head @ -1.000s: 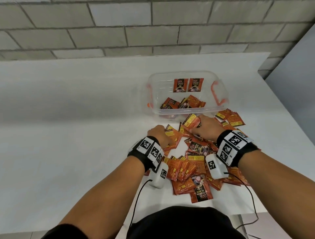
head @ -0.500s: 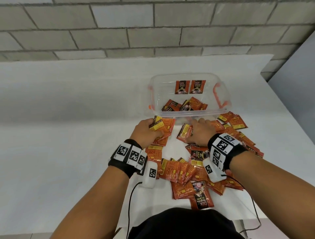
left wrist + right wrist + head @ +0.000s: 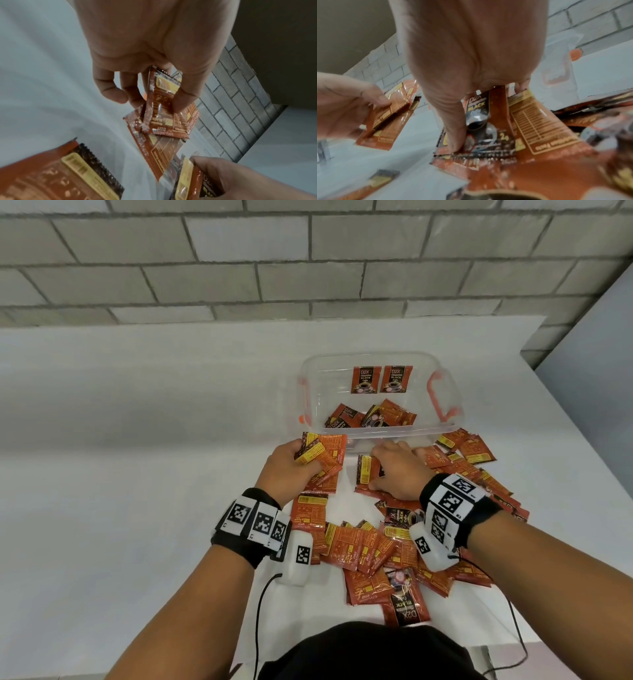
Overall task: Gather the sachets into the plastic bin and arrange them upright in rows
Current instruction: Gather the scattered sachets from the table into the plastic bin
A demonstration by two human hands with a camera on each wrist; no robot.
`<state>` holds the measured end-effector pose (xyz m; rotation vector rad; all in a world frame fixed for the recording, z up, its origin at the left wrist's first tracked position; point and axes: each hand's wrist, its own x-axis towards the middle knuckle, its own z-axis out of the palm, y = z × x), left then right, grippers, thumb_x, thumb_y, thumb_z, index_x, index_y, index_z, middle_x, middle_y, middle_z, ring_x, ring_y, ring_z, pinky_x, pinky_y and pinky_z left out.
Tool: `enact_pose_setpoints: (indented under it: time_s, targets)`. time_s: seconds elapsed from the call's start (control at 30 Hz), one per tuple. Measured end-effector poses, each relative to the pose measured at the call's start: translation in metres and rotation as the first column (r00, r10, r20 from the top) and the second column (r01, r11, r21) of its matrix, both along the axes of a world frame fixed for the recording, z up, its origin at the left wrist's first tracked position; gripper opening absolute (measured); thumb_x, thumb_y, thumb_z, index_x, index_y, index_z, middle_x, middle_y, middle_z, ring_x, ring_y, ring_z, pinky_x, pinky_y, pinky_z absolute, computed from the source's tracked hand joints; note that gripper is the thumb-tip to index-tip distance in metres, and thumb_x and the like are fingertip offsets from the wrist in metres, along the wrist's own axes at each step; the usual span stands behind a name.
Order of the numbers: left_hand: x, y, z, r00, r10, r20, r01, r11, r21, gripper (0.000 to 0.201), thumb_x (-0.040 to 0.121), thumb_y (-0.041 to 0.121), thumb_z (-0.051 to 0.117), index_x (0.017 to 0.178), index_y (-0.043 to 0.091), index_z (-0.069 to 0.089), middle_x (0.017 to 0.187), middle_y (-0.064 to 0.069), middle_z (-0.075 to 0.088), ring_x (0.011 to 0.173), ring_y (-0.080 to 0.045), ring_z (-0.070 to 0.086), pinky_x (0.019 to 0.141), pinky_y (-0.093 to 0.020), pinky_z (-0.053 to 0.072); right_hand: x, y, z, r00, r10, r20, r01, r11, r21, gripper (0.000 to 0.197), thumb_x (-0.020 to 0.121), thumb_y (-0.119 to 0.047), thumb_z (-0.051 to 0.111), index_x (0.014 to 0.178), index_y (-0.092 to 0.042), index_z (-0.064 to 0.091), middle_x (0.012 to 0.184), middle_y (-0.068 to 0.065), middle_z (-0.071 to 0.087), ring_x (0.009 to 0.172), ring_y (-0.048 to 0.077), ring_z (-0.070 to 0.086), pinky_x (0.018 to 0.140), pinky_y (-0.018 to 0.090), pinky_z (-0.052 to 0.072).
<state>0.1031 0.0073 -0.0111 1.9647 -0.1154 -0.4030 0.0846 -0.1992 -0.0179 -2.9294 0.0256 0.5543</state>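
Left hand [image 3: 286, 470] grips a few sachets [image 3: 320, 455], lifted just off the counter [image 3: 137, 440]. Right hand [image 3: 399, 474] pinches another sachet [image 3: 364, 474] on the loose pile [image 3: 373, 546]. Bin [image 3: 442, 424] at 12 o'clock: two upright, several flat.

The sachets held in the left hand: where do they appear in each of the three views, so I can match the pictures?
Head: the held sachets sit left of centre, in the left hand, just before the plastic bin.
Left wrist: centre, hanging below the thumb and fingers.
Right wrist: left edge, pinched in the left hand.
Shared landmark: the grey brick wall, behind the table in all three views.
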Motion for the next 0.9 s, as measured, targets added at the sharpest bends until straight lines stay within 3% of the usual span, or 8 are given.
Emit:
enact_pose_setpoints:
  time_s: [0.1, 0.27, 0.43, 0.47, 0.6, 0.7, 0.8, 0.9]
  targets:
    - [0.002, 0.005, 0.004, 1.000, 0.019, 0.017, -0.018, 0.999, -0.027, 0.012, 0.086, 0.017, 0.066, 0.092, 0.026, 0.064, 0.085, 0.012, 0.068, 0.077, 0.000, 0.063, 0.066, -0.014, 0.044, -0.003, -0.007, 0.011, 0.996, -0.083, 0.030, 0.076, 0.981, 0.178, 0.054, 0.090, -0.038, 0.060, 0.138, -0.023, 0.041, 0.133, 0.006, 0.054, 0.121, 0.027, 0.048, 0.102, 0.038, 0.033]
    - [0.006, 0.009, 0.013, 0.998, 0.037, 0.056, -0.032, 0.996, -0.083, 0.014, 0.087, 0.012, 0.065, 0.093, 0.025, 0.063, 0.082, 0.012, 0.067, 0.068, 0.006, 0.062, 0.060, -0.010, 0.043, -0.009, -0.023, 0.021, 0.962, -0.270, -0.035, 0.247, 0.812, 0.529, 0.064, 0.089, -0.042, 0.061, 0.145, -0.020, 0.036, 0.149, -0.002, 0.037, 0.132, 0.019, 0.040, 0.107, 0.035, 0.034]
    - [0.016, 0.004, 0.026, 0.992, 0.075, 0.102, -0.060, 0.988, -0.144, 0.018, 0.086, 0.009, 0.065, 0.086, 0.026, 0.062, 0.078, 0.010, 0.068, 0.061, 0.004, 0.062, 0.057, -0.012, 0.045, -0.010, -0.029, 0.034, 0.914, -0.397, -0.080, 0.278, 0.471, 0.837, 0.029, 0.092, -0.025, 0.060, 0.120, -0.018, 0.057, 0.111, -0.003, 0.069, 0.099, 0.014, 0.067, 0.090, 0.039, 0.052]
    - [0.019, 0.001, 0.030, 0.991, 0.078, 0.110, -0.061, 0.987, -0.150, 0.018, 0.086, 0.009, 0.065, 0.086, 0.026, 0.062, 0.079, 0.009, 0.068, 0.062, 0.003, 0.063, 0.057, -0.013, 0.046, -0.008, -0.031, 0.037, 0.904, -0.421, -0.071, 0.267, 0.427, 0.864, 0.027, 0.092, -0.023, 0.060, 0.118, -0.018, 0.058, 0.110, -0.002, 0.070, 0.097, 0.014, 0.068, 0.090, 0.039, 0.053]
    - [0.036, -0.007, 0.047, 0.990, 0.086, 0.108, -0.070, 0.988, -0.140, 0.015, 0.085, 0.008, 0.066, 0.085, 0.022, 0.061, 0.078, 0.002, 0.068, 0.062, -0.009, 0.064, 0.058, -0.022, 0.052, 0.000, -0.039, 0.044, 0.895, -0.444, -0.027, 0.224, 0.398, 0.890, 0.024, 0.090, -0.021, 0.063, 0.113, -0.019, 0.060, 0.109, -0.002, 0.071, 0.103, 0.015, 0.066, 0.098, 0.043, 0.048]
    - [0.053, -0.016, 0.054, 0.993, 0.114, 0.036, -0.107, 0.982, -0.155, 0.010, 0.084, 0.007, 0.066, 0.086, 0.016, 0.061, 0.078, -0.005, 0.067, 0.062, -0.019, 0.064, 0.062, -0.030, 0.055, 0.007, -0.040, 0.049, 0.880, -0.470, -0.065, 0.230, 0.303, 0.925, 0.027, 0.091, -0.017, 0.062, 0.117, -0.017, 0.059, 0.113, -0.001, 0.070, 0.107, 0.018, 0.065, 0.097, 0.044, 0.048]
    - [0.075, -0.033, 0.060, 0.994, 0.099, -0.037, -0.103, 0.985, -0.137, 0.005, 0.083, 0.009, 0.067, 0.082, 0.008, 0.063, 0.069, -0.005, 0.062, 0.057, -0.019, 0.059, 0.053, -0.026, 0.051, 0.028, -0.040, 0.054, 0.824, -0.562, -0.078, 0.246, 0.231, 0.941, 0.028, 0.092, -0.017, 0.061, 0.119, -0.013, 0.060, 0.113, 0.003, 0.069, 0.104, 0.021, 0.064, 0.084, 0.039, 0.054]
    - [0.093, -0.055, 0.060, 0.989, 0.017, -0.147, -0.024, 0.999, -0.044, 0.014, 0.081, 0.017, 0.071, 0.082, 0.005, 0.065, 0.068, -0.007, 0.059, 0.053, -0.017, 0.057, 0.058, -0.028, 0.053, 0.054, -0.038, 0.057, 0.789, -0.582, -0.199, 0.357, 0.170, 0.918, 0.023, 0.094, -0.015, 0.055, 0.117, -0.012, 0.060, 0.108, 0.008, 0.068, 0.088, 0.022, 0.065, 0.060, 0.030, 0.054]
